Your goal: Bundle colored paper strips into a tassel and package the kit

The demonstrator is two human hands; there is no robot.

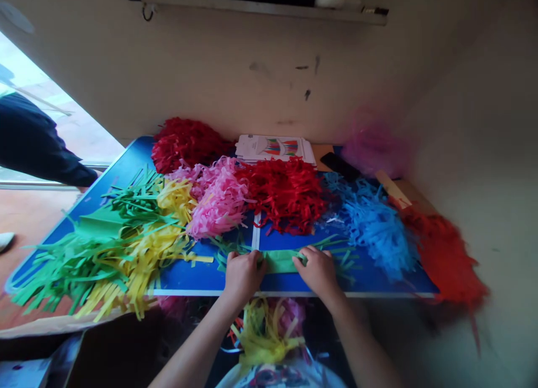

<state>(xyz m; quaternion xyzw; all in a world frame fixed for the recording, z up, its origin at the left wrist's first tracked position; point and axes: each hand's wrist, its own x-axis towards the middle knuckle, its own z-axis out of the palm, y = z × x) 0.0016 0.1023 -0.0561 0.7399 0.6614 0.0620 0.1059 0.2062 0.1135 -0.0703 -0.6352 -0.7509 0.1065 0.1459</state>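
Observation:
A strip of green tissue paper [282,261] lies at the front of the blue table [189,278], its ends cut into a fringe that spreads out to both sides. My left hand [245,273] is closed round the strip's left part. On the right part, my right hand [317,269] pinches the paper between thumb and fingers. Between the two hands the middle band is flat and uncut. Beyond my hands lie a pink fringe bundle [221,200] and a red fringe bundle [286,194].
Green fringe [63,264] and yellow fringe [145,253] cover the table's left side. Blue fringe [378,225] and orange-red fringe [449,259] lie right, near a dark phone [340,166]. Printed cards [273,147] rest by the wall. A person's dark sleeve [37,141] shows left.

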